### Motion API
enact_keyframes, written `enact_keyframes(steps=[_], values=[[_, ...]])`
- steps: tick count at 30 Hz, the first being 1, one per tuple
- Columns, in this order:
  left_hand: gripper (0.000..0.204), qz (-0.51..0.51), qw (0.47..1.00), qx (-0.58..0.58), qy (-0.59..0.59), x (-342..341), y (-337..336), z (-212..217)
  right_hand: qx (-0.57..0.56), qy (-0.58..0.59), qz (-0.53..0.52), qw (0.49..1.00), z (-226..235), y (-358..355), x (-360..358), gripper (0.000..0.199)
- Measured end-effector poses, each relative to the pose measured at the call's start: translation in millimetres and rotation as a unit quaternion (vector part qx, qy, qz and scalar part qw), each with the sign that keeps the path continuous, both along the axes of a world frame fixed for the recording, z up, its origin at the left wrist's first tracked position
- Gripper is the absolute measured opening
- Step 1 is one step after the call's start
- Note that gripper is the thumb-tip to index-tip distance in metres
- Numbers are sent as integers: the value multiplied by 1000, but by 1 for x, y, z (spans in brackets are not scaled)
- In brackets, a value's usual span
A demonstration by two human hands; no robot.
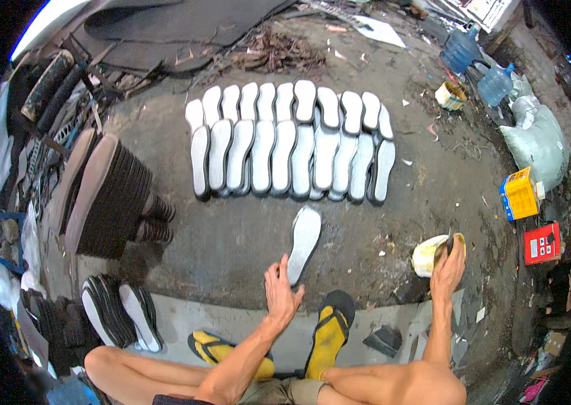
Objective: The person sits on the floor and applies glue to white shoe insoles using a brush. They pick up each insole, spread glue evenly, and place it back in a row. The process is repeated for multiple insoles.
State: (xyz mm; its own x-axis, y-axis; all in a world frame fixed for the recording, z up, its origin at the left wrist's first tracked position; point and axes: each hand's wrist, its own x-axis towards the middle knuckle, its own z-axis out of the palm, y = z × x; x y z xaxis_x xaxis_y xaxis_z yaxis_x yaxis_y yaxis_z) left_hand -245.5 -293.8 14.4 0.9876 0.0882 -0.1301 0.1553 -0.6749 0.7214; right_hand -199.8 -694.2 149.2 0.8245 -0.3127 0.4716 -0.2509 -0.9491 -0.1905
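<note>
Ahead of me, a single shoe sole with a whitish-grey top points away from me. My left hand is at its near end, fingers along the left edge and thumb by the heel. Off to the right, my right hand is closed round a dark, thin handle over a cream tub with yellowish smears. The handle's lower end is hidden by the hand and the tub. Beyond the single sole, many similar soles lie side by side in two overlapping rows, white faces up.
Dark soles stand stacked in a long pile at left, with shorter stacks nearer me. To the right are a yellow box, a red box, a pale sack and blue water jugs. Scraps litter the far floor.
</note>
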Motion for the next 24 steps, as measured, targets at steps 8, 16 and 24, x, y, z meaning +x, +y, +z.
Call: enact_keyframes(steps=[8,16,24], values=[[98,124,977,-172,-14,-7,-3,52,125,225,-77,963,53,-11,-59,38],[89,155,933,-203,-253,310,10,75,212,126,10,969,72,42,-31,33],[102,207,969,-59,-121,481,18,29,223,155,-47,961,77,39,-43,37]])
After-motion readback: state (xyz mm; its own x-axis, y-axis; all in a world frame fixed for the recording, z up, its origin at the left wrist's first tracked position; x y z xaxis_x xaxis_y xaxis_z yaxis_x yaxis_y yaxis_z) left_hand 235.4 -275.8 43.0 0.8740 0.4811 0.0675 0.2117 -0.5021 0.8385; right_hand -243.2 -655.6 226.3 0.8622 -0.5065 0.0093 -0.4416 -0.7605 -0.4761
